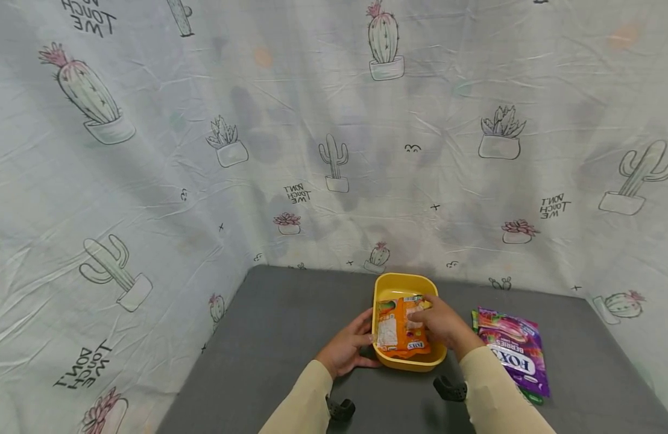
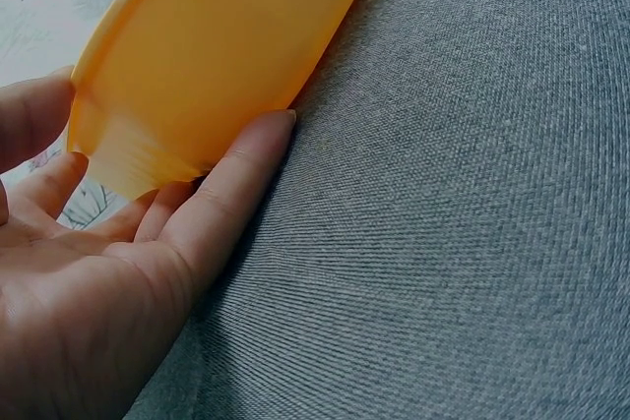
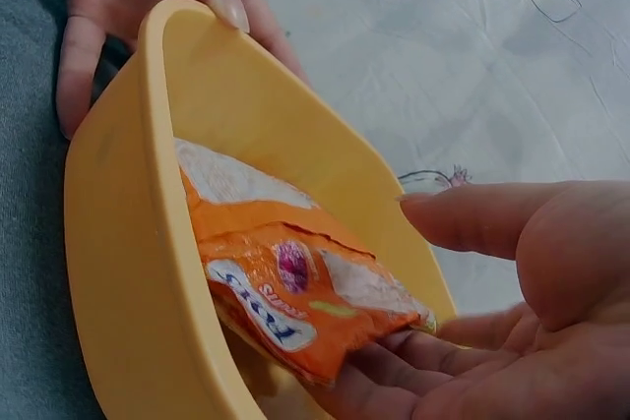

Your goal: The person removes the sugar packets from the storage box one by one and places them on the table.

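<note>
A yellow plastic tub (image 1: 401, 280) stands on the grey table, with an orange candy bag (image 1: 399, 328) lying inside it. My left hand (image 1: 345, 343) grips the tub's left side, one fingertip over the rim and the other fingers spread along the outer wall (image 2: 226, 36). Over the tub's right side reaches my right hand (image 1: 445, 322). In the right wrist view its fingers (image 3: 394, 371) touch the lower edge of the orange bag, while the thumb (image 3: 482, 218) stands raised, apart from the bag. Some right fingertips are hidden under the bag.
A purple Fox's berries bag (image 1: 513, 346) lies right of the tub, beside my right forearm, with a green packet (image 1: 532, 396) partly under it. The grey table (image 1: 290, 313) extends to both sides. A cactus-print cloth (image 1: 334, 120) hangs behind and at the left.
</note>
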Demonstrator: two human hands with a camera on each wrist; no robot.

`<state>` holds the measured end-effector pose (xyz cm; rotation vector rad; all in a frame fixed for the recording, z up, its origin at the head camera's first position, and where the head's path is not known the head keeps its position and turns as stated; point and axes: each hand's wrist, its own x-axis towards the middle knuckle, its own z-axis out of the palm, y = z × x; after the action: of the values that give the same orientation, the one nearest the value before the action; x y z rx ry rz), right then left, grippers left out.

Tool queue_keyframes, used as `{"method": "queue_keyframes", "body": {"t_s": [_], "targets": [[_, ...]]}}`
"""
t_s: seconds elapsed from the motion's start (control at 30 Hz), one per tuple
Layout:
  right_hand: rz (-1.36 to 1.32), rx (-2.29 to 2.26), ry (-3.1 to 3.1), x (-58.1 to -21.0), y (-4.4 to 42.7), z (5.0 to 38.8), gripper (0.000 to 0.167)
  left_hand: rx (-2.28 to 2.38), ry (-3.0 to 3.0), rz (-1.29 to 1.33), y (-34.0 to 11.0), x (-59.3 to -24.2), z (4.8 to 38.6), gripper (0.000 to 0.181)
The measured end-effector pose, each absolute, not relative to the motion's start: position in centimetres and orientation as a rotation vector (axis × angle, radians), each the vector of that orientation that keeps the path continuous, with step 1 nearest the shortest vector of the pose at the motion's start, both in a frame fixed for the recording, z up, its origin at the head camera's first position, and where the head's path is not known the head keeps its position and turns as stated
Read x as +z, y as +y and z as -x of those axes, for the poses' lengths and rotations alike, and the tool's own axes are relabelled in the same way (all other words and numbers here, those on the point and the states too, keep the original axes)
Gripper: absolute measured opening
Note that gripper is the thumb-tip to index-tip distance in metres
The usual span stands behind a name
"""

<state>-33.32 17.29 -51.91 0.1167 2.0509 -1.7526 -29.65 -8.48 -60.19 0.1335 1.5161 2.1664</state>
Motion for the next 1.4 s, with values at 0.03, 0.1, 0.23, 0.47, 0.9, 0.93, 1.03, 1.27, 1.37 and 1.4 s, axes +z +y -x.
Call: {"method": "queue_keyframes", "body": {"t_s": [0.03, 0.1, 0.23, 0.47, 0.9, 0.93, 1.03, 1.27, 1.37, 1.4], "targets": [[-0.123, -1.759, 2.047, -52.0, 17.2, 33.3, 0.085, 2.166, 1.516, -0.135, -8.5, -60.2, 29.6, 0.068], [-0.133, -1.762, 2.049, -52.1, 17.2, 33.4, 0.083, 2.166, 1.517, -0.14, -8.5, -60.1, 29.5, 0.068], [-0.151, -1.733, 2.075, -52.3, 17.1, 33.6, 0.086, 2.164, 1.511, -0.15, -8.5, -60.1, 29.5, 0.069], [-0.181, -1.747, 2.078, -52.4, 16.9, 34.0, 0.095, 2.161, 1.493, -0.168, -8.6, -60.2, 29.8, 0.069], [-0.208, -1.734, 2.11, -52.8, 16.7, 34.3, 0.085, 2.161, 1.5, -0.158, -8.6, -60.2, 29.7, 0.069], [-0.208, -1.731, 2.113, -52.8, 16.7, 34.3, 0.084, 2.16, 1.502, -0.155, -8.6, -60.1, 29.7, 0.069], [-0.209, -1.726, 2.119, -52.7, 16.7, 34.3, 0.084, 2.165, 1.506, -0.147, -8.5, -60.1, 29.6, 0.069], [-0.24, -1.729, 2.149, -53.1, 16.6, 34.5, 0.086, 2.165, 1.506, -0.141, -8.5, -60.0, 29.6, 0.067], [-0.234, -1.744, 2.154, -53.2, 16.5, 34.5, 0.086, 2.166, 1.503, -0.142, -8.5, -60.1, 29.6, 0.067], [-0.232, -1.75, 2.158, -53.2, 16.5, 34.5, 0.085, 2.166, 1.503, -0.142, -8.5, -60.1, 29.6, 0.068]]}}
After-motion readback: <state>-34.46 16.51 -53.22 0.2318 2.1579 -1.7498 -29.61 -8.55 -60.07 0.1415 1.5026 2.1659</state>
